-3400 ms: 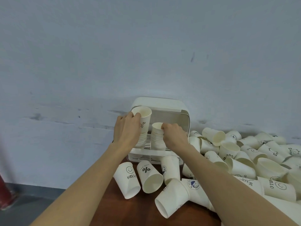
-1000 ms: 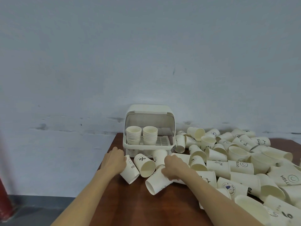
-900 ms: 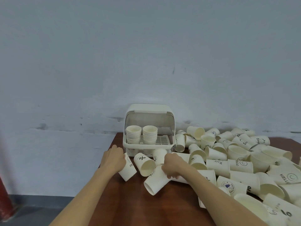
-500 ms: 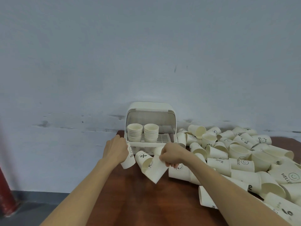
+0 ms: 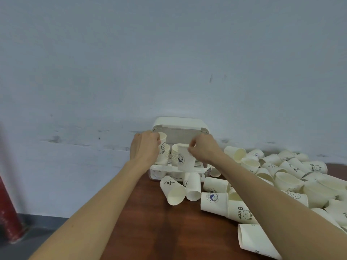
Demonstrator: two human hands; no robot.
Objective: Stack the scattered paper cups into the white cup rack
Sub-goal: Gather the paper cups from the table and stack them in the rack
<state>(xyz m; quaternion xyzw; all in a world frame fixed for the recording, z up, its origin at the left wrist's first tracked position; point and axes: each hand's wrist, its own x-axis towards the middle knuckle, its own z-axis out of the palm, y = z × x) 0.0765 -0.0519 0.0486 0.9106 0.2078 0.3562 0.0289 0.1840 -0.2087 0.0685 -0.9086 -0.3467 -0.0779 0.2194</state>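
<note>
The white cup rack [image 5: 180,124] stands at the table's back edge against the wall, its lid raised. My left hand [image 5: 144,150] grips an upright paper cup marked HELLO [image 5: 163,147] over the left stack inside the rack. My right hand [image 5: 203,149] pinches the rim of a cup with a blue logo [image 5: 185,158], held upright in front of the right stack [image 5: 174,152]. A cup marked % [image 5: 173,189] and a plain one [image 5: 193,186] lie on their sides just before the rack.
Several loose paper cups [image 5: 285,177] are heaped over the right half of the brown wooden table [image 5: 169,231]. A grey-blue wall rises right behind the rack. At the far left, a red post [image 5: 8,207] stands on the floor beyond the table's left edge.
Both hands took a cup each from the table in front of the rack and lifted them up to the rack's opening. The view has moved closer.
</note>
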